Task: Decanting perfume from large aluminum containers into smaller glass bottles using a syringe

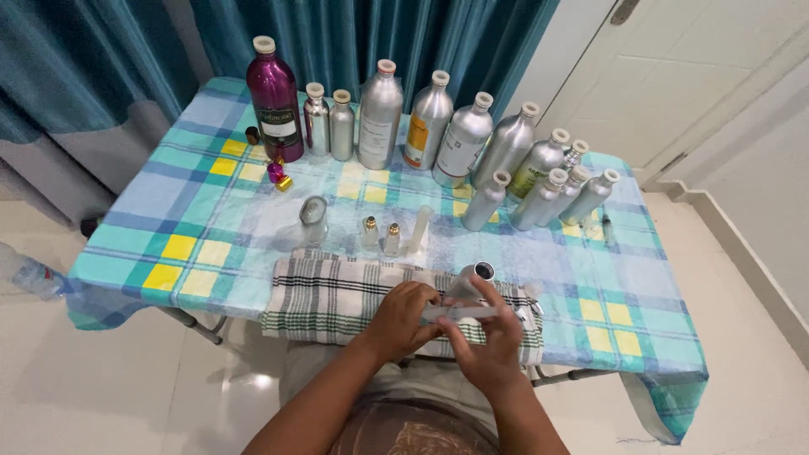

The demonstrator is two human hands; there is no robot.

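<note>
My left hand (403,318) and my right hand (487,339) meet over a checked cloth (324,297) at the table's near edge. Together they grip a clear plastic syringe (459,313) held level between them. A silver aluminium bottle (468,281) with its mouth uncapped tilts right behind the syringe, touching my right fingers. Just beyond the cloth stand two small glass bottles with gold necks (380,236) and a tall clear glass vial (420,229).
A plaid tablecloth (194,215) covers the table. Along the back stand a purple bottle (275,103) and several silver aluminium bottles (379,118); more cluster at the right (543,190). A small clear bottle (313,218) and small caps (280,177) lie left of centre. Teal curtains hang behind.
</note>
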